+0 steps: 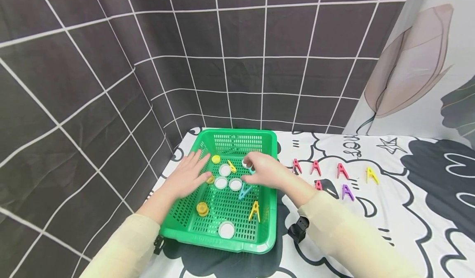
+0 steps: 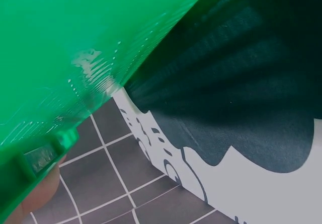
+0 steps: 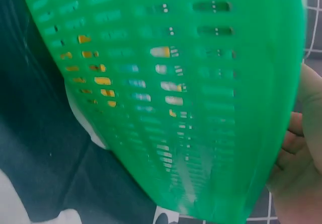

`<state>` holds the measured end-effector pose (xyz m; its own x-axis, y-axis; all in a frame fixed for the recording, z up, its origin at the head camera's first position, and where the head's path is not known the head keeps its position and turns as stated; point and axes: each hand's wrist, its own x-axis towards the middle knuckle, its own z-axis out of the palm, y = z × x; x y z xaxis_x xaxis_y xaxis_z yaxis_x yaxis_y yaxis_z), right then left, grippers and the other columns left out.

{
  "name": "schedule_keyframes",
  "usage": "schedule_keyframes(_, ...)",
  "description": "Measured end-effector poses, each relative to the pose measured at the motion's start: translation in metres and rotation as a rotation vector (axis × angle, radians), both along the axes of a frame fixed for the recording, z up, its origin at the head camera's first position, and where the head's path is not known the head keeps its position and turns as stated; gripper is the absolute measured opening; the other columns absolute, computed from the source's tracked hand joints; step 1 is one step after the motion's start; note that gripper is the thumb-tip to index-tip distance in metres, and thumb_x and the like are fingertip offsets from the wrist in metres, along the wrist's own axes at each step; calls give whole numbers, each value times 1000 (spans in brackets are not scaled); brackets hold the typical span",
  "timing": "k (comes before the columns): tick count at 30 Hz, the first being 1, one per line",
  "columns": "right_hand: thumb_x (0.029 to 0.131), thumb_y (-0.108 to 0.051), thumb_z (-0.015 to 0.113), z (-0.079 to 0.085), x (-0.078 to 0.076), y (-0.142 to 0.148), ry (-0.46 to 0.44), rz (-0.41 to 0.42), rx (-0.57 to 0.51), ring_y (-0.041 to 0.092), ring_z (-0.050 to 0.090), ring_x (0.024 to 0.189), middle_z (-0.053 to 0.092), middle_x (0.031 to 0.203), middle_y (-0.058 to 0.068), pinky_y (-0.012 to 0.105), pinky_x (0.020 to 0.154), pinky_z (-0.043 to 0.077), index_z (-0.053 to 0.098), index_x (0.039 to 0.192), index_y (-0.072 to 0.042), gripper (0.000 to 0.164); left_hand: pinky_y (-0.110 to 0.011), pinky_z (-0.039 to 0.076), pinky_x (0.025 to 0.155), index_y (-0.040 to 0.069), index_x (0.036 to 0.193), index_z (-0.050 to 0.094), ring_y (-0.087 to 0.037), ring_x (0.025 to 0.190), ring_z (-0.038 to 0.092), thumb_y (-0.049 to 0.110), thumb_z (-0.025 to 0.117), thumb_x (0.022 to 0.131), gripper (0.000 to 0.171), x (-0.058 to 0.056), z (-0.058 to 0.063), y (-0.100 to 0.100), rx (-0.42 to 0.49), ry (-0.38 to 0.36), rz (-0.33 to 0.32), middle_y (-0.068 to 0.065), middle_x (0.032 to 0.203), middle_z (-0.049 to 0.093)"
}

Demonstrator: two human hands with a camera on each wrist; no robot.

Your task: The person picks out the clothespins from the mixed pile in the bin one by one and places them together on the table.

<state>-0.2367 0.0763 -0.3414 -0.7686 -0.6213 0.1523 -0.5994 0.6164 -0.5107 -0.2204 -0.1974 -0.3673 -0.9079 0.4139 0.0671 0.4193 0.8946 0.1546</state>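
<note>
A green plastic basket (image 1: 219,245) stands on the patterned cloth, holding several white round caps (image 1: 226,229), yellow round caps (image 1: 202,208), yellow clothespins (image 1: 254,211) and a light-blue clothespin (image 1: 244,191). My left hand (image 1: 187,175) is over the basket's left side, palm down with fingers spread, holding nothing. Inside the right side, my right hand (image 1: 265,170) reaches down with thumb and fingertips apart. Between them show a white cap and a second light-blue piece (image 1: 251,171), partly hidden by the hand. In the right wrist view, the basket wall (image 3: 251,133) covers part of that hand.
Right of the basket lie several red clothespins (image 1: 342,170), a purple clothespin (image 1: 347,192) and a yellow clothespin (image 1: 372,175) on the cloth (image 1: 389,203). A dark tiled-pattern wall covering (image 1: 237,76) rises behind and to the left.
</note>
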Motion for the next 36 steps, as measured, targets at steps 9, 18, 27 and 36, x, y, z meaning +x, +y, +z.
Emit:
schedule_keyframes(9,77,-28,72,-3,1,-13,-88,206,187,15,56,84,62,93,3,32,78,49,61,104,-3,38,-48,4,113,9,150,19,-40,140,8,53,29,98,69,-1,-1,0,-3,-1,4,-24,153,12)
schedule_keyframes(18,76,-32,75,-5,-1,-22,-198,223,401,13,57,87,62,94,-2,29,80,48,62,108,-7,43,-49,4,113,7,149,22,-40,139,8,52,29,98,69,-1,-1,1,0,11,0,-24,152,13)
schedule_keyframes(27,75,-38,77,-14,4,-36,-218,237,617,11,52,72,59,83,-6,28,69,48,65,97,-11,37,-48,5,113,7,149,22,-40,139,9,52,30,99,68,0,-1,0,3,5,3,-24,152,13)
schedule_keyframes(36,74,-37,76,-26,8,-45,-192,218,817,13,41,61,44,64,-3,26,57,38,51,69,-15,35,-48,4,113,7,149,22,-40,140,9,53,29,98,69,0,-1,0,9,6,2,-23,152,12)
